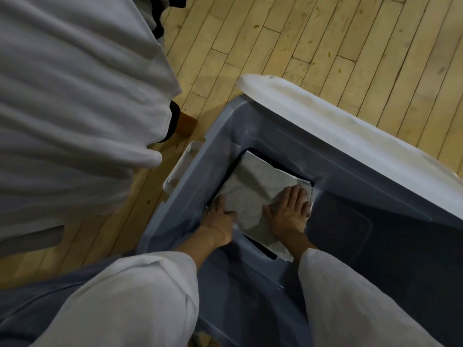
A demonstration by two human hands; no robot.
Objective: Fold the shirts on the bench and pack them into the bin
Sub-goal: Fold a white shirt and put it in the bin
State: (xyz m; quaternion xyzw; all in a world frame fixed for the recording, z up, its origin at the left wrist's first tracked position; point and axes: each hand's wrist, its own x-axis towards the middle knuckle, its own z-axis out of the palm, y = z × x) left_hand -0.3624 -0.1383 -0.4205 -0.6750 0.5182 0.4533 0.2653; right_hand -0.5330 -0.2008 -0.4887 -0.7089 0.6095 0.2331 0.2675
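Note:
A folded light grey shirt [253, 194] lies flat at the bottom of the blue-grey plastic bin [350, 186], on top of a dark folded garment whose edges show around it. My left hand [220, 219] rests on the shirt's near left edge, fingers pointing down along its side. My right hand [290, 209] presses flat on the shirt's right part with fingers spread. Both arms reach down into the bin in white sleeves. At upper left a large white shirt [75, 96] lies spread over the bench, with a dark garment [172, 121] peeking out under its edge.
The bin's white lid [338, 126] leans along its far rim, and a white latch handle [180, 169] sits on the left end. Wooden plank floor [325, 46] surrounds the bin. The right half of the bin's bottom [363, 234] is bare.

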